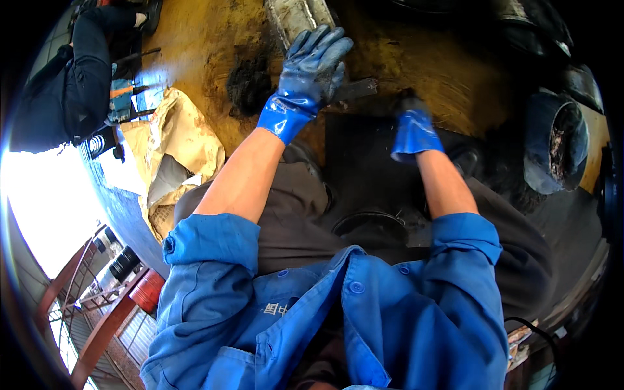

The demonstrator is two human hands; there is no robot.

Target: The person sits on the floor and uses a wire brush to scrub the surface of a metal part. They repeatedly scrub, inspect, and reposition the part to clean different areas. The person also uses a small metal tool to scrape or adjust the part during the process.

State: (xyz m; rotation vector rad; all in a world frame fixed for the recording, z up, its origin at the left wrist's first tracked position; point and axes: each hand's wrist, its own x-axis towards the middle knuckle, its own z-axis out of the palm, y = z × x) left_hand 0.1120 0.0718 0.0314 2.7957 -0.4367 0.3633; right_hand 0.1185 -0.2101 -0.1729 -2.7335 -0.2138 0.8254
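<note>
My left hand [312, 71], in a blue rubber glove with a grimy dark palm and fingers, is stretched out flat. Its fingertips lie at the near end of a worn, pale grey metal piece [296, 19]. Just right of that hand, a flat grey strip [357, 89] rests on the stained yellow-brown surface [429, 71]. A shaggy black clump [249, 86] is to its left. My right hand [411, 117], gloved the same way, is over the dark sheet [364, 149]; its fingers are dark and smeared by motion, so what they hold, if anything, does not show.
Crumpled brown paper [188, 133] lies left of my left forearm. A dirty blue bucket-like container [556, 143] with dark matter inside stands at right. Another person's dark-clothed leg [91, 71] is at the upper left. Several dark rounded objects [533, 26] sit at the far right.
</note>
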